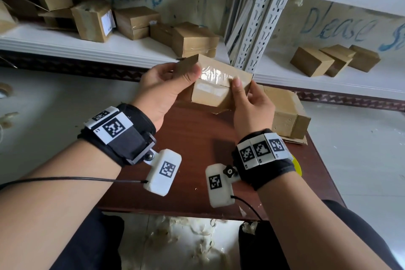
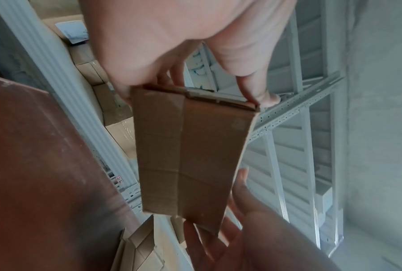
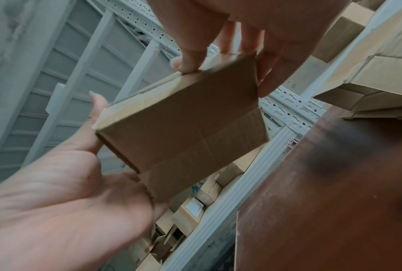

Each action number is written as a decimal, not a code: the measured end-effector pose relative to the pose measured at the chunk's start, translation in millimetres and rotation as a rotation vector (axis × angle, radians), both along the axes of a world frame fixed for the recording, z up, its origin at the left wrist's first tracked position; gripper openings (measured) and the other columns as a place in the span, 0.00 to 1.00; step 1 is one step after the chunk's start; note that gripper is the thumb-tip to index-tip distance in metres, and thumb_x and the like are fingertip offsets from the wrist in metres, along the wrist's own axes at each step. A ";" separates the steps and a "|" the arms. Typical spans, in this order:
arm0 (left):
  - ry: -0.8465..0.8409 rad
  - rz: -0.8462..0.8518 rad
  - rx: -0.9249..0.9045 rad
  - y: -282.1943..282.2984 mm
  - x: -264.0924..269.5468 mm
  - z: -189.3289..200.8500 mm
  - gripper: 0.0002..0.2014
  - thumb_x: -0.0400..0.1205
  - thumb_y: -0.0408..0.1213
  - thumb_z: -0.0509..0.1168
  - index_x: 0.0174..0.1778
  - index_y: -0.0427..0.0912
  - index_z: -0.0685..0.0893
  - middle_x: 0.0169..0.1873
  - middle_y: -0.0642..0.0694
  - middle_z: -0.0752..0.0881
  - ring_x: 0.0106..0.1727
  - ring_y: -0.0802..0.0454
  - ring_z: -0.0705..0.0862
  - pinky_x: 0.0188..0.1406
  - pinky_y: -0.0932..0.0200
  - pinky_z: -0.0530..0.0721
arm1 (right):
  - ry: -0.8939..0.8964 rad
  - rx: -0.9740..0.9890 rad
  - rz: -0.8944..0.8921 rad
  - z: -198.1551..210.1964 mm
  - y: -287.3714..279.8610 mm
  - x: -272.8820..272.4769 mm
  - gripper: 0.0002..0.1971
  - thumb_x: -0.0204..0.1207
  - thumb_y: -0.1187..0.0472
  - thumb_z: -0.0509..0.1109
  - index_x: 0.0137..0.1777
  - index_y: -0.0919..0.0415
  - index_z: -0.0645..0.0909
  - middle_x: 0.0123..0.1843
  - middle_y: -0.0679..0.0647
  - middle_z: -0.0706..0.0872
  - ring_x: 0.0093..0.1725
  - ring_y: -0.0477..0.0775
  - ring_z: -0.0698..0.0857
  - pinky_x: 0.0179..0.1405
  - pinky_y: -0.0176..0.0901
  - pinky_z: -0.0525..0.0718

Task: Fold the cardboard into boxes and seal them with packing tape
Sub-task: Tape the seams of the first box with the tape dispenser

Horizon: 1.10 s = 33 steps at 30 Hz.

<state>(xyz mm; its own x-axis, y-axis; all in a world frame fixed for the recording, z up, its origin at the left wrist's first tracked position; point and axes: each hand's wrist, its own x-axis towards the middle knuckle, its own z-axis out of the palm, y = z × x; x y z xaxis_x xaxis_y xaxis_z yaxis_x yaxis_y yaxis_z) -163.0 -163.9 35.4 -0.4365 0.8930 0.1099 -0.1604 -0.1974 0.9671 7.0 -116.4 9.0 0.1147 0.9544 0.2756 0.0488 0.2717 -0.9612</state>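
I hold a small brown cardboard box (image 1: pixel 210 94) in the air above the dark wooden table (image 1: pixel 192 160). A strip of glossy clear tape (image 1: pixel 215 76) runs across its upper face. My left hand (image 1: pixel 186 76) grips the box's left end, thumb on top by the tape and fingers behind. My right hand (image 1: pixel 243 90) pinches the right end, thumb pressed on the tape's edge. The left wrist view shows the box's plain underside (image 2: pixel 195 155) with a centre seam. In the right wrist view the same plain face (image 3: pixel 183 128) sits between both hands.
A folded box on flat cardboard (image 1: pixel 289 114) lies at the table's far right. Several finished boxes sit on the white shelf at left (image 1: pixel 195 39) and right (image 1: pixel 333 59), split by a perforated upright (image 1: pixel 263 17). A yellow object (image 1: pixel 297 164) peeks out behind my right wrist. Scraps litter the floor (image 1: pixel 186 237).
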 end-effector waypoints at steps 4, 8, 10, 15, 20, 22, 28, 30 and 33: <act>0.023 0.109 0.013 0.2 -2.2 -1.3 0.54 0.36 0.70 0.87 0.56 0.46 0.86 0.55 0.45 0.93 0.61 0.46 0.91 0.65 0.46 0.88 | 0.047 -0.047 -0.015 -1.1 -1.1 -1.6 0.43 0.68 0.25 0.71 0.68 0.61 0.88 0.48 0.48 0.83 0.47 0.43 0.81 0.55 0.42 0.82; 0.087 0.110 -0.012 -0.3 -1.7 -5.4 0.51 0.41 0.67 0.88 0.59 0.46 0.85 0.49 0.52 0.94 0.54 0.56 0.92 0.58 0.54 0.89 | -0.008 -0.046 -0.011 3.0 1.6 -6.3 0.28 0.68 0.32 0.80 0.56 0.55 0.87 0.48 0.44 0.91 0.47 0.46 0.89 0.57 0.50 0.88; 0.137 0.106 -0.020 -1.4 -1.0 -8.1 0.50 0.43 0.66 0.88 0.60 0.48 0.84 0.47 0.55 0.93 0.51 0.61 0.91 0.59 0.54 0.90 | -0.008 -0.066 0.004 4.4 -2.9 -12.0 0.38 0.57 0.32 0.88 0.62 0.51 0.84 0.55 0.45 0.93 0.55 0.46 0.92 0.63 0.53 0.90; 0.183 0.174 -0.077 1.4 -6.0 -12.3 0.44 0.48 0.63 0.88 0.57 0.49 0.82 0.50 0.51 0.94 0.53 0.57 0.93 0.62 0.51 0.90 | -0.043 -0.011 -0.063 5.4 -4.1 -6.9 0.42 0.54 0.32 0.88 0.64 0.55 0.85 0.57 0.46 0.92 0.57 0.48 0.91 0.64 0.57 0.89; 0.188 0.196 -0.062 -0.4 -3.6 -12.6 0.32 0.60 0.56 0.87 0.55 0.48 0.84 0.48 0.52 0.93 0.50 0.63 0.92 0.54 0.63 0.88 | -0.070 0.059 -0.122 13.0 -5.6 -1.8 0.39 0.58 0.34 0.88 0.66 0.54 0.85 0.59 0.47 0.91 0.59 0.48 0.90 0.65 0.54 0.88; 0.214 0.220 -0.060 0.8 -4.0 -16.6 0.27 0.68 0.52 0.86 0.56 0.44 0.86 0.49 0.51 0.94 0.51 0.60 0.92 0.55 0.61 0.88 | -0.074 0.057 -0.129 13.7 -7.0 2.1 0.36 0.60 0.39 0.89 0.66 0.52 0.85 0.57 0.46 0.91 0.56 0.47 0.90 0.62 0.52 0.89; 0.241 0.311 -0.102 8.5 -13.3 -25.3 0.08 0.85 0.39 0.73 0.58 0.41 0.89 0.39 0.57 0.88 0.32 0.77 0.83 0.39 0.79 0.79 | -0.277 0.207 -0.086 13.8 -14.3 1.4 0.23 0.69 0.40 0.85 0.59 0.45 0.81 0.52 0.45 0.85 0.50 0.39 0.85 0.50 0.28 0.82; 0.210 0.311 -0.114 8.4 -12.3 -23.3 0.06 0.85 0.40 0.73 0.56 0.45 0.89 0.41 0.59 0.88 0.35 0.78 0.83 0.43 0.78 0.79 | -0.202 0.182 -0.050 12.9 -12.0 3.0 0.17 0.76 0.44 0.82 0.59 0.48 0.83 0.49 0.45 0.87 0.47 0.42 0.86 0.48 0.33 0.83; 0.174 0.310 -0.104 8.4 -10.6 -19.1 0.03 0.85 0.40 0.74 0.52 0.47 0.89 0.40 0.60 0.88 0.36 0.76 0.84 0.46 0.76 0.80 | 0.016 0.098 -0.017 9.2 -1.1 7.9 0.08 0.86 0.54 0.73 0.52 0.57 0.88 0.33 0.37 0.84 0.34 0.35 0.80 0.37 0.32 0.79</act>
